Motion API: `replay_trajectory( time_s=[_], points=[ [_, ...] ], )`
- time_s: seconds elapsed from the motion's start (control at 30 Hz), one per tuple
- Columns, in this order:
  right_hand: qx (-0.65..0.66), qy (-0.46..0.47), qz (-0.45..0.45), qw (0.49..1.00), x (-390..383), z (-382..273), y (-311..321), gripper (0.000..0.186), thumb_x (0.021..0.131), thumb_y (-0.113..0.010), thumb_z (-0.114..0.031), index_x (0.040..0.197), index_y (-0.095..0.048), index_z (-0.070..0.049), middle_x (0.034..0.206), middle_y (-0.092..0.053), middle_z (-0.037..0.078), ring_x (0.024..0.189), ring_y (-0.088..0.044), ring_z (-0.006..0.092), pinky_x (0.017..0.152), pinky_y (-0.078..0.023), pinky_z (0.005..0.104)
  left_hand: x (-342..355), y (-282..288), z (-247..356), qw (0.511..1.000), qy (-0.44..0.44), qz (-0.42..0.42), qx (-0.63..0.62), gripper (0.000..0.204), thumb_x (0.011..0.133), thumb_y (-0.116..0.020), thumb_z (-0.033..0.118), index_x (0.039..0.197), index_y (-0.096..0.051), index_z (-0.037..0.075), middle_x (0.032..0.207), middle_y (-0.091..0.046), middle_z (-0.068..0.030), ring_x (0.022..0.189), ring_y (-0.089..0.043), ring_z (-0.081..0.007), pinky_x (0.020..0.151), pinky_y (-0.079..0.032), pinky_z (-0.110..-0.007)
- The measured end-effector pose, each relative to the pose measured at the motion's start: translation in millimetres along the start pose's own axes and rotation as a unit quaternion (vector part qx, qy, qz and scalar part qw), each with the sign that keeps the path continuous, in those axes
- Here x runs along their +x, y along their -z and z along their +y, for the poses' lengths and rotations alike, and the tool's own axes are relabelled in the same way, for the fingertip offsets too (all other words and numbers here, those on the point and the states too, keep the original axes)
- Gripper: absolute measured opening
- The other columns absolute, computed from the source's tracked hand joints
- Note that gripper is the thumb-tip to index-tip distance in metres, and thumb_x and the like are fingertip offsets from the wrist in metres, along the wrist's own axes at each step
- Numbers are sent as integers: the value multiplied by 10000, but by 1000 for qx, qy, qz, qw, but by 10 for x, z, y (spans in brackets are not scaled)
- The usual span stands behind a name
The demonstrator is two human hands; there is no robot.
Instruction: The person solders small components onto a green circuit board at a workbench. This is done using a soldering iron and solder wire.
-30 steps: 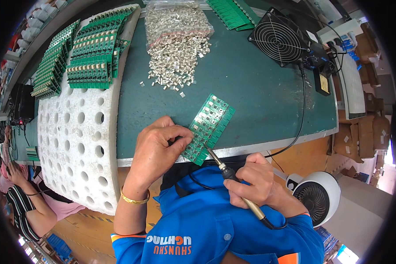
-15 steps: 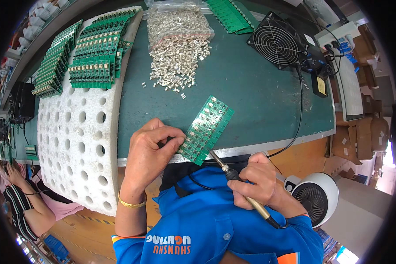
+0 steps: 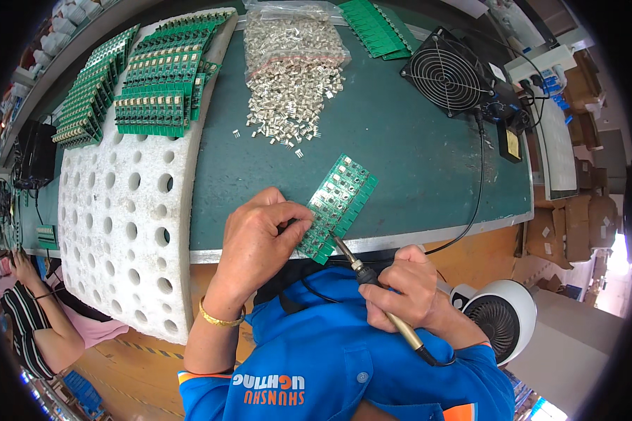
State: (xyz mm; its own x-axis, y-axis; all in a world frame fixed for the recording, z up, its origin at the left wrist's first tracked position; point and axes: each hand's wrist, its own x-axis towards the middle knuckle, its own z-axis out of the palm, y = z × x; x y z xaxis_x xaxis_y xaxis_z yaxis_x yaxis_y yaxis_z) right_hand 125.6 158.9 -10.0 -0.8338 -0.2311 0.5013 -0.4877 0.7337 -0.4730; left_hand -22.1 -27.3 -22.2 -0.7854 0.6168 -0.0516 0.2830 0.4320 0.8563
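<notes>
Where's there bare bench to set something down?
Widest free patch: the green bench top between the circuit-board panel and the black fan. A smaller one lies between the white foam block, the left hand and the heap of pinned components. Crowded: the foam's far end, under stacked circuit boards, and the near edge, around the panel and soldering iron.

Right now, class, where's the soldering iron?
Head view, right of centre: the soldering iron is in the right hand, tip near the green circuit board.
</notes>
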Motion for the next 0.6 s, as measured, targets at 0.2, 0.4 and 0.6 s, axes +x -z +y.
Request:
replay_trajectory(
  time_s=[0.2, 0.4, 0.6],
  points=[
    [-17, 14, -16, 1000, 18, -19, -1, 235, 514, -688, -73, 747, -656, -80, 564, -355, -15, 443, -405, 131, 506, -317, 284, 7, -8, 6, 1000, -4, -5, 6, 123, 724, -719, 5, 846, -720, 24, 655, -527, -55, 591, -494, -138, 541, -399, -282],
    [4, 13, 22, 1000, -47, -22, 67, 229, 506, -675, -73, 733, -658, -83, 541, -347, -23, 421, -376, 125, 494, -311, 282, -10, 24, 44, 1000, 8, 1, -3, 116, 723, -719, 4, 837, -720, 25, 654, -528, -52, 591, -486, -134, 542, -400, -282],
    [-1, 10, 21, 1000, -33, -20, 57, 215, 499, -666, -80, 714, -662, -81, 541, -358, -24, 421, -375, 124, 493, -315, 280, -15, -11, -2, 1000, -6, 1, -10, 119, 721, -716, 2, 838, -717, 26, 654, -530, -54, 596, -498, -137, 542, -399, -287]
  ],
)
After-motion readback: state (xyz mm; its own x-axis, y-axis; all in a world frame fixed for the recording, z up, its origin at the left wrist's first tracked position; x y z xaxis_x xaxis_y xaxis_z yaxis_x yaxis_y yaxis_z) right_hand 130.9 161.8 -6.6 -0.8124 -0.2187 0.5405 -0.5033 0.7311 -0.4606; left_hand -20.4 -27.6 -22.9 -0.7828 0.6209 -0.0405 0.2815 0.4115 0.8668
